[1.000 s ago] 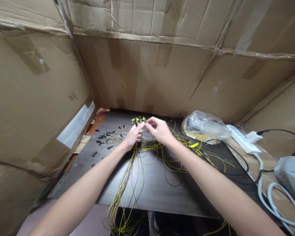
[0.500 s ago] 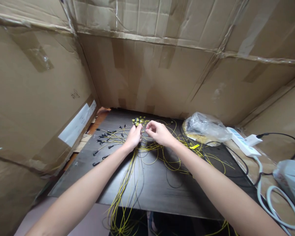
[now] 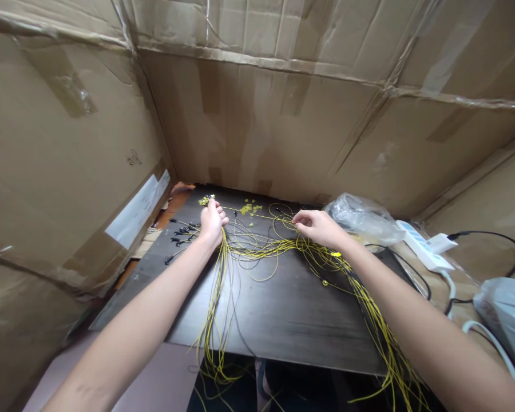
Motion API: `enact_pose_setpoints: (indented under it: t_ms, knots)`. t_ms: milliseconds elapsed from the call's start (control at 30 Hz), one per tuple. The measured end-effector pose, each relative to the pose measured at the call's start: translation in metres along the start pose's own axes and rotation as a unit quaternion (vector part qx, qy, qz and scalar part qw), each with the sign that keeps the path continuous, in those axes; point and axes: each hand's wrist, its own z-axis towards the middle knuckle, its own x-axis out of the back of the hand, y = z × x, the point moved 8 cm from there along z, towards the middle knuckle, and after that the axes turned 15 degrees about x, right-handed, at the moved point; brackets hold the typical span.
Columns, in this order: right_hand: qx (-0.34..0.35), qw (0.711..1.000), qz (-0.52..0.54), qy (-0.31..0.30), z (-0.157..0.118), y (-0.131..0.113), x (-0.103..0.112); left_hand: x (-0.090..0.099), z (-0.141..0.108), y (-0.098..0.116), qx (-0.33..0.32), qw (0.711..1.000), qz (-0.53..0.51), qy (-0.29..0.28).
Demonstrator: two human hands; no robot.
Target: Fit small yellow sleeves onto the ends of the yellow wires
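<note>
My left hand (image 3: 213, 223) is closed round a bundle of thin yellow wires, at the far left of the table. Small yellow-and-black ends (image 3: 206, 200) stick out above its thumb. From under that fist, yellow wires (image 3: 218, 292) hang down over the table's front edge. My right hand (image 3: 320, 228), farther right, has thumb and forefinger pinched on what looks like a single yellow wire (image 3: 268, 217), stretched between the two hands. Beneath the right wrist lies a tangle of yellow wires (image 3: 360, 292). Black connectors (image 3: 182, 232) fan out left of my left hand.
Small loose yellow pieces (image 3: 246, 209) lie at the back of the dark table (image 3: 274, 320). A clear plastic bag (image 3: 360, 217) and a white power strip (image 3: 424, 246) are on the right. Cardboard walls (image 3: 249, 126) enclose the table.
My left hand has moved left and back with the wire bundle. My right hand has moved right, and the wires under its arm now trail over the front edge.
</note>
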Motion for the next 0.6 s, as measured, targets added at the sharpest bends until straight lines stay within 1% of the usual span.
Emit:
enact_pose_setpoints:
  t_ms: [100, 200, 300, 367, 400, 467, 500, 533, 600]
  knots:
    - [0.024, 0.991, -0.121, -0.058, -0.004, -0.006, 0.001, 0.004, 0.002, 0.004, -0.013, 1.000, -0.018, 0.012]
    - [0.060, 0.966, -0.230, -0.107, -0.008, -0.013, -0.001, 0.009, 0.004, 0.010, -0.029, 0.999, -0.036, 0.029]
    - [0.088, 0.934, -0.325, -0.118, -0.012, -0.015, 0.003, 0.016, 0.005, 0.019, -0.048, 0.996, -0.055, 0.050]
    - [0.081, 0.920, -0.365, -0.117, -0.015, -0.009, 0.009, 0.021, 0.007, 0.024, -0.059, 0.994, -0.068, 0.066]
    - [0.071, 0.918, -0.373, -0.115, -0.016, -0.003, 0.013, 0.024, 0.008, 0.027, -0.064, 0.993, -0.073, 0.073]
    - [0.048, 0.923, -0.367, -0.108, -0.019, 0.009, 0.022, 0.031, 0.010, 0.031, -0.070, 0.990, -0.080, 0.088]
    - [0.031, 0.931, -0.350, -0.101, -0.020, 0.017, 0.027, 0.034, 0.012, 0.033, -0.072, 0.989, -0.083, 0.095]
    - [0.009, 0.942, -0.323, -0.092, -0.022, 0.026, 0.032, 0.037, 0.014, 0.035, -0.073, 0.989, -0.083, 0.101]
    - [-0.047, 0.969, -0.229, -0.076, -0.028, 0.047, 0.040, 0.042, 0.019, 0.039, -0.069, 0.989, -0.074, 0.105]
